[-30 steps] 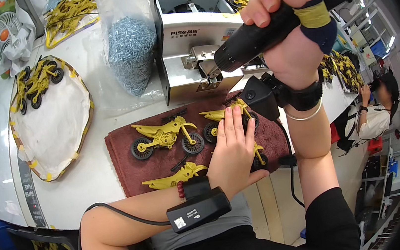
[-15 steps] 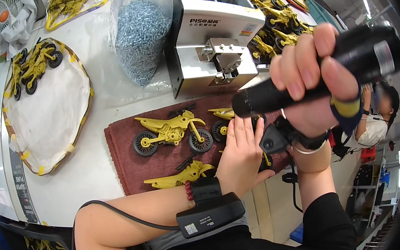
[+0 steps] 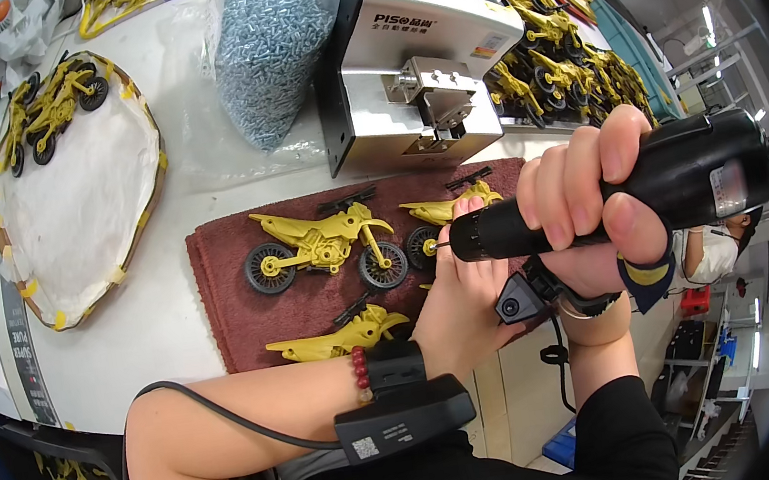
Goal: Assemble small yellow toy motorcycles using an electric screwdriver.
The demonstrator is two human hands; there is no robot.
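Observation:
In my right hand point(image 3: 593, 181) is a black electric screwdriver point(image 3: 517, 224), my fingers wrapped round its body. It lies nearly level, and its thin bit points left to the rear wheel hub of a yellow toy motorcycle point(image 3: 429, 212). Whether the bit touches a screw there is too small to tell. My left hand point(image 3: 461, 312) lies over this toy with its fingers stretched out; the screwdriver hides part of them and the front wheel. To the left rests another toy motorcycle point(image 3: 322, 238) on its side. A third toy motorcycle point(image 3: 348, 333) lies nearer, partly behind my left hand.
The toys lie on a brown towel point(image 3: 227, 288). Behind stand a metal screw feeder point(image 3: 416, 25) and a clear bag of screws point(image 3: 270, 52). A tape-edged, white-lined tray point(image 3: 80, 220) with toy motorcycles is at left; more are piled at far right. Another person point(image 3: 717, 252) is at right.
The screwdriver has come down and slightly nearer, its bit now showing at the rear wheel hub. My left hand stays on the same toy. The whole view has shifted a little.

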